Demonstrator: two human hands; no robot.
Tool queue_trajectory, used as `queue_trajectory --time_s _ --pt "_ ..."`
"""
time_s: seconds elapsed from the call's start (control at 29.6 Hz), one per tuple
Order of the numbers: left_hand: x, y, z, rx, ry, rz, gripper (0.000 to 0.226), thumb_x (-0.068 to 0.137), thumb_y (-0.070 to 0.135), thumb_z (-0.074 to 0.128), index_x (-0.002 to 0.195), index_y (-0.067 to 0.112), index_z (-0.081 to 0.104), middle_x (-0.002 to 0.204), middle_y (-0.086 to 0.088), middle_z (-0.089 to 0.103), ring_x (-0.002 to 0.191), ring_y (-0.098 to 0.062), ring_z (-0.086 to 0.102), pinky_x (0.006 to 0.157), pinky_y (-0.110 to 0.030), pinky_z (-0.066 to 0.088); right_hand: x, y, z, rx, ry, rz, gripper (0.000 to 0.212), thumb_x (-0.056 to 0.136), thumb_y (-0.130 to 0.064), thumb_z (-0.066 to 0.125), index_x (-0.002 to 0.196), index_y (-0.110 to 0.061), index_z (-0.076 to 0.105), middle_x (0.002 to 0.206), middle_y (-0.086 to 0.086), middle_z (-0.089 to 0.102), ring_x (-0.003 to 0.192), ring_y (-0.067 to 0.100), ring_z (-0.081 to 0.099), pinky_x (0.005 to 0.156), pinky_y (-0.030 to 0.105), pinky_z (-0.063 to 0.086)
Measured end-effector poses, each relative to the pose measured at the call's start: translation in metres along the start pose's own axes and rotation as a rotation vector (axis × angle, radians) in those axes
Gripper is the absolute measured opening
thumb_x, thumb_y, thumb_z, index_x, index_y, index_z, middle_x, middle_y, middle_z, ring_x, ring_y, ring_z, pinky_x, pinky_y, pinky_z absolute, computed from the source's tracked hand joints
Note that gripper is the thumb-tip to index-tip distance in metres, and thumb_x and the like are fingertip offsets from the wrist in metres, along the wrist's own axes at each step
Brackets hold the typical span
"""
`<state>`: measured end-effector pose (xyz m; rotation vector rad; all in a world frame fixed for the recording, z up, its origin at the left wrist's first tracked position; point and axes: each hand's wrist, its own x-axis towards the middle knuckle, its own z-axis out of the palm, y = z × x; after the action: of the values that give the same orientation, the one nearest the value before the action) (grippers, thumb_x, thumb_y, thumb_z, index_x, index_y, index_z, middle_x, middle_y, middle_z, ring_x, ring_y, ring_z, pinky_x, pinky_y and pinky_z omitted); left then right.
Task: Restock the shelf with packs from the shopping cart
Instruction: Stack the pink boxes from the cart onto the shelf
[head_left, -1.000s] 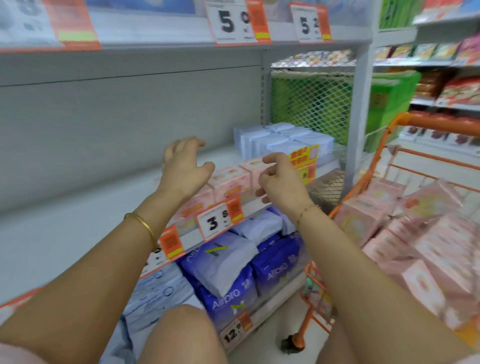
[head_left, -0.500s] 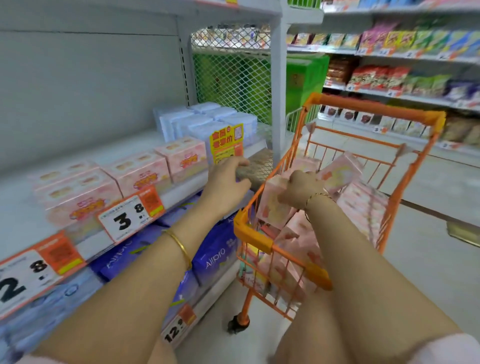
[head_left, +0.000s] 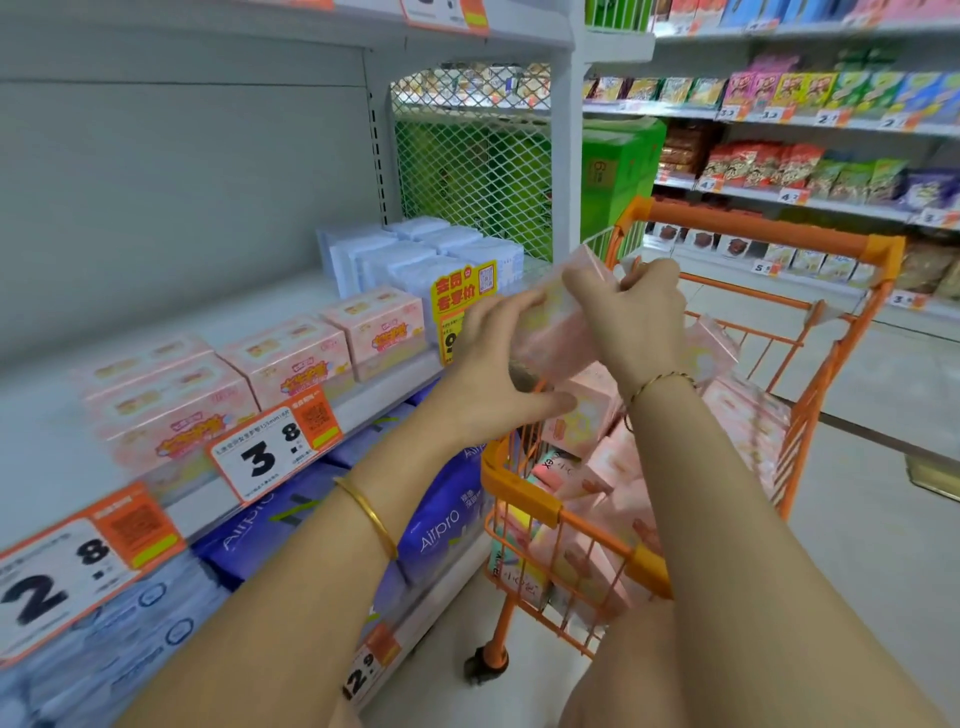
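Note:
A pink pack (head_left: 558, 327) is held between both hands above the near left corner of the orange shopping cart (head_left: 524, 491). My left hand (head_left: 498, 374) grips its left end, thumb underneath. My right hand (head_left: 636, 322) grips its right side from above. More pink packs (head_left: 748, 410) fill the cart. On the grey shelf (head_left: 52, 467) to the left, three pink packs (head_left: 291, 364) stand in a row along the front edge, with bare shelf behind them.
Pale blue packs (head_left: 415, 254) sit at the shelf's far end by a green mesh panel (head_left: 467, 166). Blue Airpro bags (head_left: 441, 514) fill the lower shelf. A yellow price sign (head_left: 460, 296) hangs at the edge. Snack shelves (head_left: 805, 171) line the aisle's far side.
The view swung from the shelf to the cart. My right hand took a pink pack out of the cart and lifted it; my left hand came over and gripped its other end.

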<state>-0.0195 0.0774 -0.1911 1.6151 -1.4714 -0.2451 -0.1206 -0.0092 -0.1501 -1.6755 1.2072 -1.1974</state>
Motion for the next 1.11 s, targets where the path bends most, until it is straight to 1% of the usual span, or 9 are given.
queue_trajectory --time_s 0.1,0.2,0.34,0.4,0.51,0.71,0.88,1.01,1.11 --pt "-0.003 -0.004 -0.014 0.074 0.178 0.056 0.079 0.065 0.017 0.081 0.134 0.022 0.043 0.130 0.000 0.028 0.122 -0.006 0.032 0.106 -0.018 0.027 -0.007 -0.003 0.013 0.265 -0.187 0.194 0.067 0.072 -0.062 0.057 0.115 -0.012 0.042 0.116 0.009 0.054 0.101 0.027 0.059 0.087 0.050 0.053" --pt "-0.005 -0.008 -0.035 0.053 0.250 -0.015 0.066 0.070 0.016 0.079 0.128 0.024 0.048 0.119 0.005 0.036 0.111 -0.006 0.044 0.098 -0.022 0.040 -0.012 -0.007 0.022 0.328 -0.319 0.230 0.065 0.081 -0.070 0.041 0.106 -0.012 0.055 0.103 0.008 0.063 0.087 0.021 0.062 0.080 0.037 0.054" --pt "-0.012 -0.012 -0.064 -0.488 0.270 -0.355 0.030 0.088 0.033 0.062 0.114 0.027 0.050 0.098 0.003 0.061 0.072 -0.006 0.063 0.056 -0.020 0.050 -0.017 -0.016 0.028 0.451 -0.482 0.209 0.051 0.096 -0.052 0.034 0.066 -0.016 0.053 0.068 0.001 0.057 0.062 0.017 0.053 0.057 0.026 0.041" --pt "-0.015 -0.014 -0.074 -0.636 0.272 -0.468 0.017 0.093 0.042 0.049 0.096 0.026 0.052 0.066 0.007 0.062 0.056 -0.008 0.059 0.050 -0.020 0.044 -0.021 -0.019 0.037 0.448 -0.549 0.145 0.039 0.096 -0.048 0.039 0.079 -0.018 0.058 0.077 -0.001 0.060 0.068 0.015 0.057 0.059 0.026 0.045" --pt "-0.020 -0.016 -0.084 -0.632 0.243 -0.504 0.034 0.094 0.049 0.039 0.083 0.021 0.053 0.043 0.009 0.054 0.047 -0.011 0.053 0.051 -0.021 0.039 -0.029 -0.024 0.054 0.488 -0.608 0.126 0.039 0.091 -0.049 0.049 0.109 -0.015 0.057 0.087 0.000 0.064 0.079 0.020 0.064 0.071 0.038 0.056" --pt "-0.031 -0.013 -0.103 -0.476 0.250 -0.565 0.055 0.096 0.057 0.022 0.084 0.017 0.059 0.059 -0.002 0.064 0.054 -0.018 0.061 0.057 -0.025 0.043 -0.039 -0.030 0.077 0.508 -0.543 0.051 0.038 0.089 -0.047 0.055 0.099 -0.012 0.050 0.082 0.002 0.065 0.082 0.020 0.063 0.072 0.037 0.054" --pt "-0.041 -0.021 -0.120 0.112 0.251 -0.373 0.070 0.077 0.079 0.027 0.108 0.026 0.060 0.106 0.004 0.065 0.102 -0.018 0.059 0.092 -0.037 0.045 -0.045 -0.036 0.094 0.476 -0.462 -0.050 0.031 0.081 -0.044 0.067 0.080 -0.016 0.056 0.075 0.000 0.063 0.070 0.016 0.061 0.074 0.039 0.054" --pt "-0.048 -0.017 -0.128 -0.066 0.238 -0.341 0.070 0.073 0.059 0.065 0.133 0.028 0.046 0.119 0.005 0.060 0.099 -0.009 0.062 0.084 -0.029 0.052 -0.055 -0.043 0.105 0.506 -0.556 -0.111 0.025 0.083 -0.040 0.066 0.084 -0.016 0.060 0.070 -0.005 0.061 0.058 0.006 0.057 0.056 0.022 0.045" --pt "-0.049 -0.016 -0.133 -0.248 0.431 -0.333 0.062 0.085 0.033 0.066 0.138 0.026 0.035 0.118 0.004 0.057 0.094 -0.008 0.063 0.076 -0.024 0.055 -0.057 -0.046 0.109 0.590 -0.711 0.000 0.037 0.086 -0.050 0.058 0.103 -0.017 0.060 0.088 -0.001 0.068 0.074 0.012 0.068 0.061 0.025 0.053"
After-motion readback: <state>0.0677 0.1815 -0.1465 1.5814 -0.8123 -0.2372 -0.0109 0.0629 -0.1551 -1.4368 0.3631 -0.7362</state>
